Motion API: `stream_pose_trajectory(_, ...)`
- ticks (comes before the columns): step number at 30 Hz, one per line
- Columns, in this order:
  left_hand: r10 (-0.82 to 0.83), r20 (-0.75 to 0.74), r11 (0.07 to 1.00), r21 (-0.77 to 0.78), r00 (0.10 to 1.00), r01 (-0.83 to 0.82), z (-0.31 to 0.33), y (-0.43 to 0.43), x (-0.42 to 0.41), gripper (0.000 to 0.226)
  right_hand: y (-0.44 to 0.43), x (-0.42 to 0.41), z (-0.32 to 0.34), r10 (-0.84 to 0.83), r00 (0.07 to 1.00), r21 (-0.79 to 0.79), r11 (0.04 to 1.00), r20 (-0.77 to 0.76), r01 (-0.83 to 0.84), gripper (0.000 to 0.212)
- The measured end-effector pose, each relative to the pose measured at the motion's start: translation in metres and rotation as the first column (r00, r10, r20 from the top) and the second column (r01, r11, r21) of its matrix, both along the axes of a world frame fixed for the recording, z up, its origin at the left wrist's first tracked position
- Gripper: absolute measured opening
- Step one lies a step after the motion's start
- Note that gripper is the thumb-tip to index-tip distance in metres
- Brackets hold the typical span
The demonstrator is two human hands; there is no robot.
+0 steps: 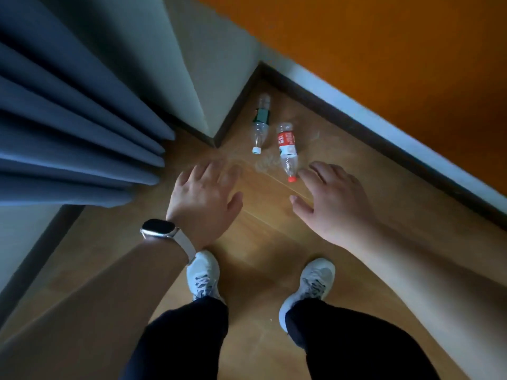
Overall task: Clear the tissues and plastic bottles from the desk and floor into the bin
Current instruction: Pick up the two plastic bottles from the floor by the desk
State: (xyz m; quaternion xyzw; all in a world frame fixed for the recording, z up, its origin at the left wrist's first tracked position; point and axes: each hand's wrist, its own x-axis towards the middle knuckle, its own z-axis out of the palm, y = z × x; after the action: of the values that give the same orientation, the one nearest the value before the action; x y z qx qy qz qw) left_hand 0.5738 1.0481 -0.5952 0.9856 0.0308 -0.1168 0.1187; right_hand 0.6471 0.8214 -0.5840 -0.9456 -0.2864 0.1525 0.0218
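Two bottles lay on the floor point(260, 237) at upper centre of the frame, in the wall corner: a green-label bottle point(260, 124) with a white cap and a red-label bottle point(286, 150) with a red cap. Both looked empty and capped. Neither was picked up yet, so the floor clearing seemed hardly begun. The left hand point(204, 196) and right hand point(332, 198) hovered just below them, fingers spread, holding nothing. No bin or tissues showed.

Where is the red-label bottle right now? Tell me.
In the head view, the red-label bottle lies on the floor near the wall corner, right of the green-label bottle, its red cap close to the right hand.
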Motion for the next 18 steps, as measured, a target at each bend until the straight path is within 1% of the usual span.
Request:
stream_pose_trajectory(3, 0.027, -0.056, 0.999, -0.016, 0.998, -0.028, -0.076, -0.009, 0.015, 0.048, -0.003, 0.018, -0.076, -0.017, 1.000, -0.023, 1.000, -0.021, 0.017, 0.046)
stream_pose_trajectory(7, 0.070, -0.108, 0.997, -0.020, 0.992, -0.072, -0.174, -0.016, 0.037, 0.048, -0.006, 0.048, -0.173, -0.071, 0.997, -0.020, 0.997, -0.002, 0.071, 0.046)
stream_pose_trajectory(11, 0.095, -0.074, 0.995, -0.015, 0.993, -0.096, -0.264, -0.021, 0.068, 0.043, -0.016, 0.079, -0.264, -0.155, 0.988, -0.009, 0.988, 0.008, 0.155, 0.049)
stream_pose_trajectory(14, 0.130, -0.062, 0.990, -0.050, 0.990, -0.133, -0.318, -0.026, 0.093, 0.044, -0.025, 0.096, -0.316, -0.206, 0.979, -0.018, 0.978, -0.009, 0.206, 0.052)
stream_pose_trajectory(18, 0.276, -0.114, 0.947, -0.139, 0.954, -0.290, -0.364, -0.037, 0.129, 0.050, -0.036, 0.119, -0.361, -0.335, 0.940, 0.017, 0.941, -0.065, 0.337, 0.056)
